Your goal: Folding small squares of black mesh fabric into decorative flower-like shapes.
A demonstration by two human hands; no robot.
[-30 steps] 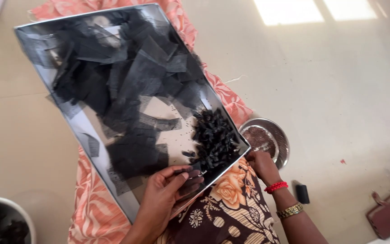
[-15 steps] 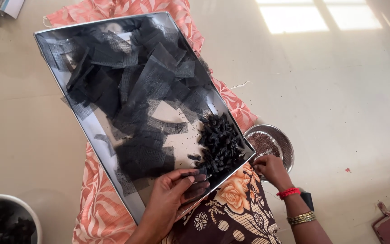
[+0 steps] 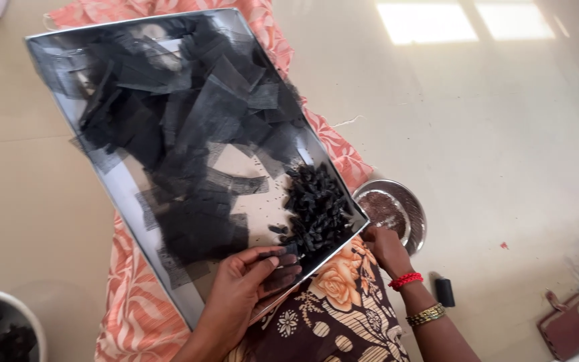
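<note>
1. Sorting appears under way: left hand point(image 3: 249, 288) lies on the near edge of the tilted metal tray point(image 3: 112, 184), fingers curled, pinching small dark pieces point(image 3: 316, 211) from the heap at the tray's near right corner.
2. Right hand point(image 3: 387, 248) closed on that corner, steadying the tray.
3. Black mesh scraps point(image 3: 196, 134) cover the tray's middle and far part.
4. Small steel dish point(image 3: 393, 211) sits on the floor just beside the right hand.
5. Judgement: next move needs a fine pinch with the tray held steady.
</note>
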